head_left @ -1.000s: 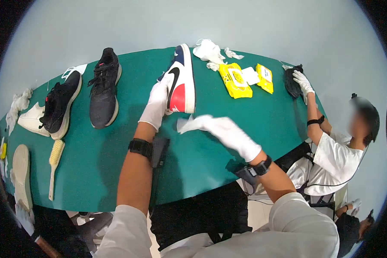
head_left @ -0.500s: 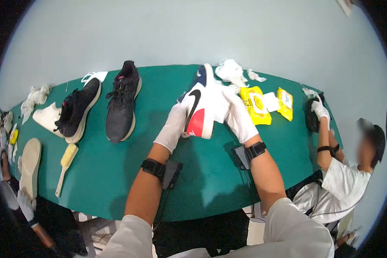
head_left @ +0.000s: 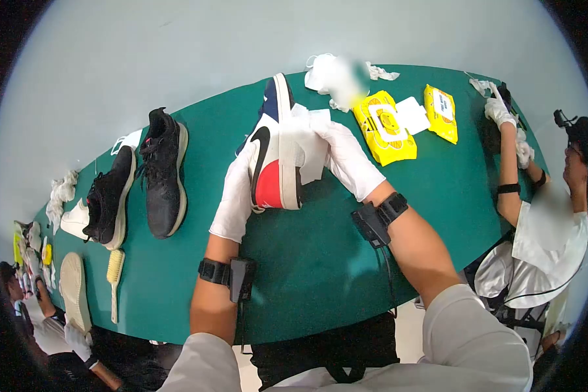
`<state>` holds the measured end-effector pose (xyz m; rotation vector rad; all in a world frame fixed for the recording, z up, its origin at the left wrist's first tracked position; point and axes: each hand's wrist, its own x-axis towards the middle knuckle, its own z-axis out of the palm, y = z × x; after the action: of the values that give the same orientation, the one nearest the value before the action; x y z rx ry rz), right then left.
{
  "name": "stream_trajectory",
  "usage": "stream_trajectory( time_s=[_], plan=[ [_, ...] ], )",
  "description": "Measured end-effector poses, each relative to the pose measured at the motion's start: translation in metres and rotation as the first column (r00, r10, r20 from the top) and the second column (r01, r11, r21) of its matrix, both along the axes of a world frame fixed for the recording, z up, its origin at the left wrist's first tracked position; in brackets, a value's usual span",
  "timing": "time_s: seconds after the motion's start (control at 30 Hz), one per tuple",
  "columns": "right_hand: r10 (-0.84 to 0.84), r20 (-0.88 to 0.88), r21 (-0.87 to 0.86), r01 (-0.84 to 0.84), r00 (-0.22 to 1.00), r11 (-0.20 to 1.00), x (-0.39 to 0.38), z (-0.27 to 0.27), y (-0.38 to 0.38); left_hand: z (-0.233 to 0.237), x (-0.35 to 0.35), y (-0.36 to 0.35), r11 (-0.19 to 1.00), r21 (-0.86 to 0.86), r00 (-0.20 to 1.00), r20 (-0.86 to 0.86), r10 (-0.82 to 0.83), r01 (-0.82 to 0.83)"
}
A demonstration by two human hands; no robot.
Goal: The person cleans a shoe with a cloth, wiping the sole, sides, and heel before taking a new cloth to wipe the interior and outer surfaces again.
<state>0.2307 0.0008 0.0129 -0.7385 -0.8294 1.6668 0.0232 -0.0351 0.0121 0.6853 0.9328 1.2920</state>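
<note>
Nearest the camera, my two bare forearms cross the edge of the green table (head_left: 307, 274), each with a black wrist band (head_left: 214, 270) strapped on. My left hand (head_left: 235, 189), in a white glove, is clasped around the side of the sneaker (head_left: 272, 153), fingers lying along its white-and-black upper. The sneaker, white, red and navy, is tipped on its side near the middle of the table, toe toward me and heel away, with its pale sole facing right. My right hand (head_left: 347, 159), also gloved, pinches a folded white wipe (head_left: 309, 147) and presses it flat on the sole's edge.

To the left lie two black shoes (head_left: 163, 173), side by side; beyond them a white shoe (head_left: 77, 219), and nearer the table's edge a yellow brush (head_left: 114, 281). Right of the sneaker lie two yellow wipe packs (head_left: 380, 125), well apart from my hands. At the far edge sits a heap of crumpled white wipes (head_left: 320, 70), partly blurred. At the far right a co-worker's gloved hand (head_left: 498, 111) rests on a dark object; I cannot tell what it is.
</note>
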Motion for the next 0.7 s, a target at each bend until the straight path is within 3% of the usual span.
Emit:
stream_trajectory(
  time_s=[0.17,0.27,0.37,0.47,0.6,0.7],
  plan=[
    [0.031,0.003,-0.046,-0.03,1.0,0.998,0.001,0.003,0.0,-0.003,0.0,0.003,1.0,0.011,1.0,-0.001,0.007,-0.007],
    [0.027,-0.131,-0.043,-0.033,0.991,0.999,-0.002,0.003,0.0,-0.001,-0.001,0.001,1.0,-0.03,1.0,-0.022,0.007,-0.007],
    [0.069,-0.177,0.037,-0.063,0.982,0.997,0.002,0.015,-0.009,-0.001,-0.003,0.001,0.999,-0.044,1.0,-0.029,0.006,-0.007],
    [0.004,-0.115,0.096,0.007,0.993,0.995,0.009,0.011,-0.002,0.001,-0.001,0.002,0.999,-0.042,0.999,-0.04,0.015,-0.016],
    [-0.101,0.124,0.19,0.076,0.987,0.979,0.033,0.046,0.003,-0.004,-0.004,0.005,0.999,-0.036,1.0,-0.017,-0.013,0.012],
    [-0.156,0.459,0.35,-0.016,0.875,0.937,0.059,0.074,0.006,-0.003,-0.003,0.005,0.999,-0.042,0.999,-0.018,-0.032,0.031]
  ],
)
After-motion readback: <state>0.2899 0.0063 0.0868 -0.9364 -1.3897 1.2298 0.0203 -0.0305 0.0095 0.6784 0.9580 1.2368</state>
